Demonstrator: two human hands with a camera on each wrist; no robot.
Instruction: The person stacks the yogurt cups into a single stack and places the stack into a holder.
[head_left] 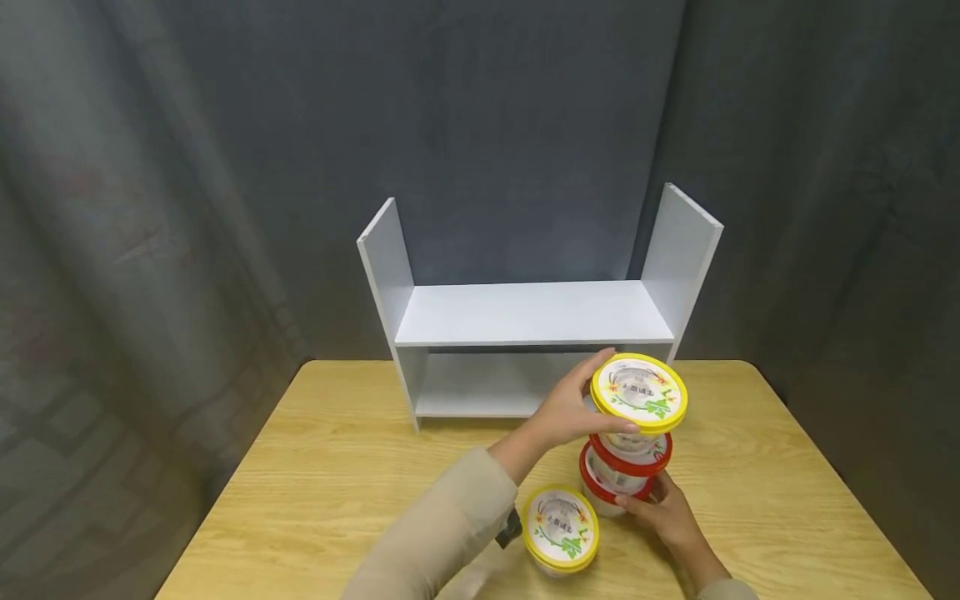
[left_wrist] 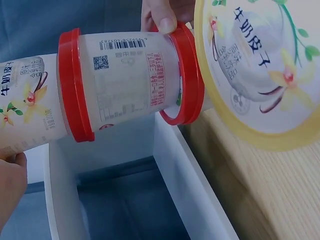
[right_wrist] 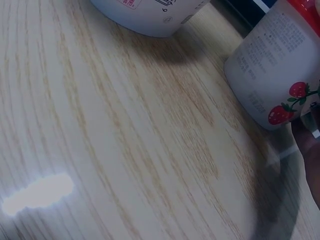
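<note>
Three tubs are stacked at the right of the table in the head view. My left hand (head_left: 566, 408) grips the top tub, which has a yellow lid (head_left: 639, 392) and vanilla flowers on its side. It sits over a red-lidded tub (left_wrist: 125, 75). Below that is another red-lidded tub (right_wrist: 272, 75), printed with strawberries. My right hand (head_left: 667, 512) holds this bottom tub, its thumb on the red lid in the left wrist view. The stack tilts slightly in the head view. A second yellow-lidded tub (head_left: 561, 525) stands just in front, left of the stack.
A white two-tier shelf (head_left: 532, 312) with raised side panels stands at the back of the wooden table (head_left: 322, 483), behind the stack. Grey curtains (head_left: 525, 125) hang around the table. A small dark object (head_left: 510, 529) shows by the left sleeve.
</note>
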